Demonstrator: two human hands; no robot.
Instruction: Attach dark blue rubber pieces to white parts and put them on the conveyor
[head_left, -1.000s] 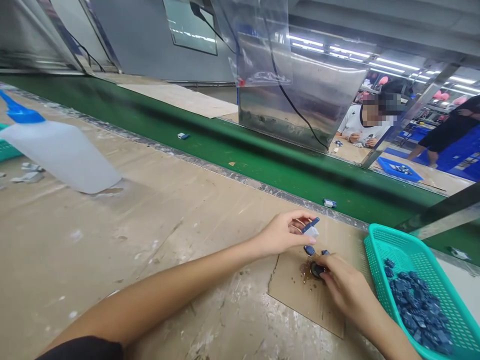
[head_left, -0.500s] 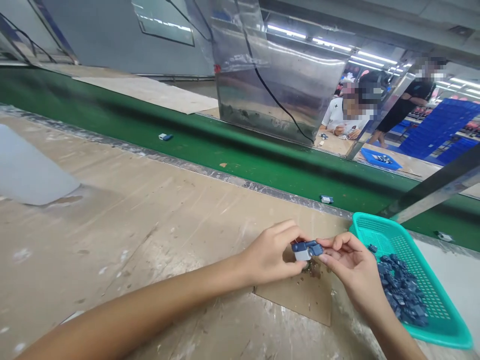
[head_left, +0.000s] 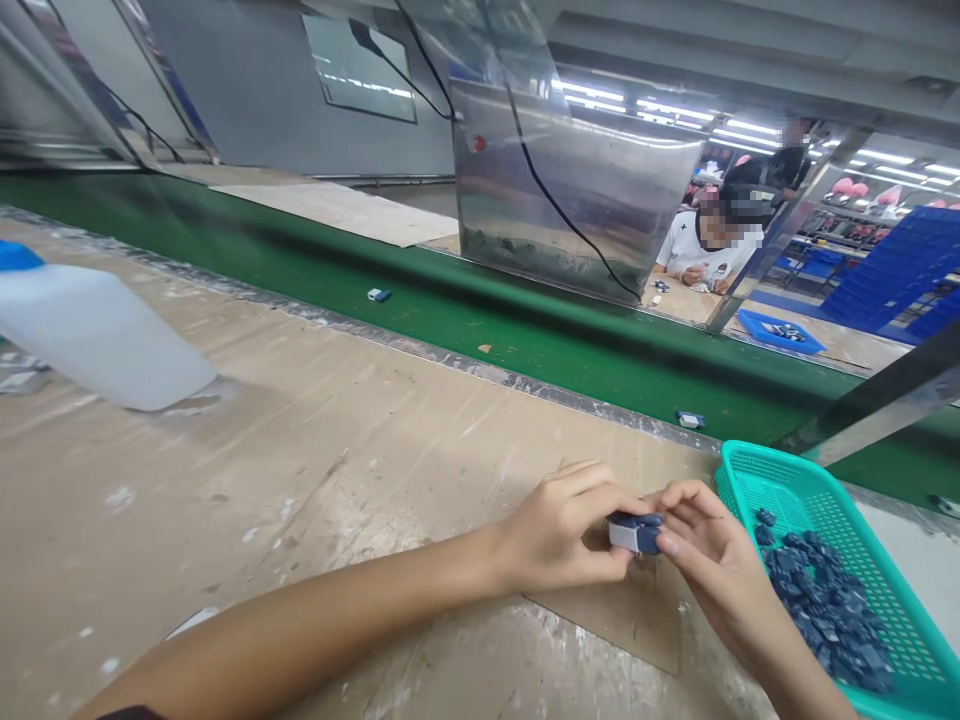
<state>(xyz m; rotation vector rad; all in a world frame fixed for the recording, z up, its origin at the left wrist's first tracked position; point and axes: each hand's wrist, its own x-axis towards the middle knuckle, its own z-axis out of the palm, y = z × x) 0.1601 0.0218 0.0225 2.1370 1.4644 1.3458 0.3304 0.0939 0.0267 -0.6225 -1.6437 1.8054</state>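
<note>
Over the table, my left hand [head_left: 566, 525] pinches a small white and dark blue plastic part [head_left: 624, 537] between thumb and fingers. Its white block faces me, with dark blue pieces along the top and right end. My right hand [head_left: 709, 535] grips the blue right end with thumb and fingertips. Fingers cover some of the part, so I cannot tell how the pieces join. Beneath the hands lies a thin brown board [head_left: 637, 615]. Close by my right hand stands a green plastic basket [head_left: 904, 590] holding many loose dark blue pieces [head_left: 829, 605].
Beyond the table runs a green conveyor belt [head_left: 315, 270] with several white-and-blue parts, one [head_left: 689, 420] near the basket. A whitish bottle [head_left: 112, 330] with a blue top stands left. A metal post [head_left: 862, 410] rises behind the basket. Across the belt sits a co-worker [head_left: 701, 250].
The view has shifted, so most things appear farther right and lower. Both hands still hold the part, and the blue end sits closer to the white block.
</note>
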